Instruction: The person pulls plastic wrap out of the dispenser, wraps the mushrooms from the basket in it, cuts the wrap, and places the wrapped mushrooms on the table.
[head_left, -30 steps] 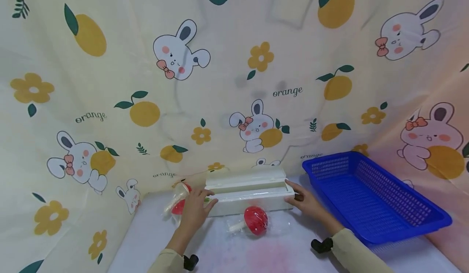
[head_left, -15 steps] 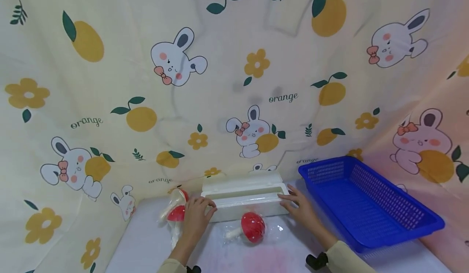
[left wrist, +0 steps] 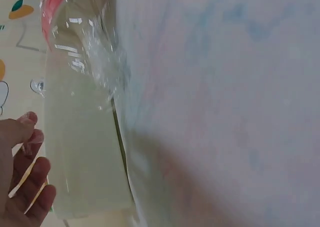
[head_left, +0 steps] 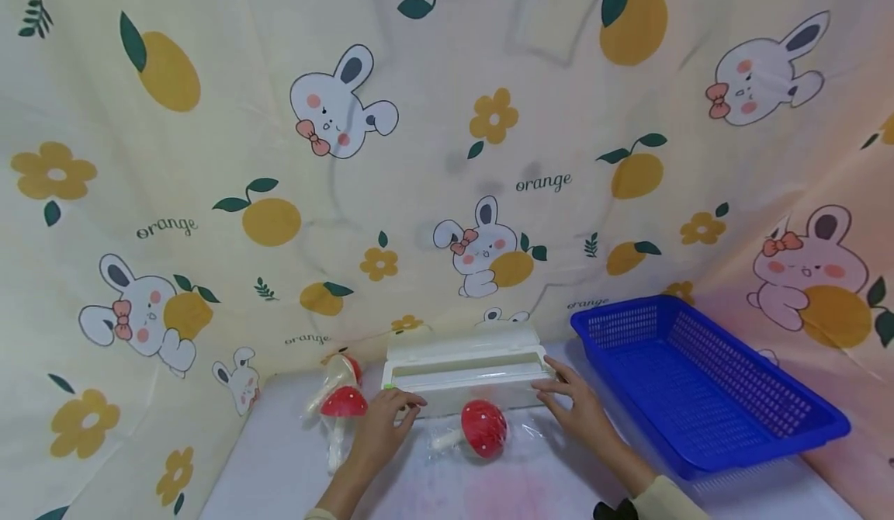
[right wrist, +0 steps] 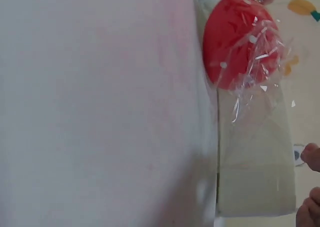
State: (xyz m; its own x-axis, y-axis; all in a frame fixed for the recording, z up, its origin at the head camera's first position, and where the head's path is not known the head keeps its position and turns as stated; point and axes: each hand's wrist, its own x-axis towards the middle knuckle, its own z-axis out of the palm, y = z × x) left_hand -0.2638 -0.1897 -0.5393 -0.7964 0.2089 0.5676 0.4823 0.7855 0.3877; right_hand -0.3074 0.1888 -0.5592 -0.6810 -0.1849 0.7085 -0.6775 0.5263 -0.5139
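A long white cling film box (head_left: 461, 396) stands on the table, its lid (head_left: 468, 341) raised. My left hand (head_left: 380, 423) is at the box's left front corner. Its thumb and index finger pinch what looks like clear film (left wrist: 31, 141) in the left wrist view. My right hand (head_left: 576, 407) lies at the right end, fingers spread and fairly straight at the box's edge. Before the box lies a red toy mushroom (head_left: 483, 428) with white dots, in clear plastic. A second red mushroom (head_left: 344, 402) and a third (head_left: 342, 369) lie left of my left hand.
A blue plastic basket (head_left: 705, 396) with perforated walls stands to the right of the box. Behind the table (head_left: 447, 489) hangs a cloth (head_left: 419, 155) printed with rabbits and oranges.
My left hand has come down from the box's top edge to its front corner, showing more of the left mushrooms. My right hand has loosened from the box's end and its fingers have spread.
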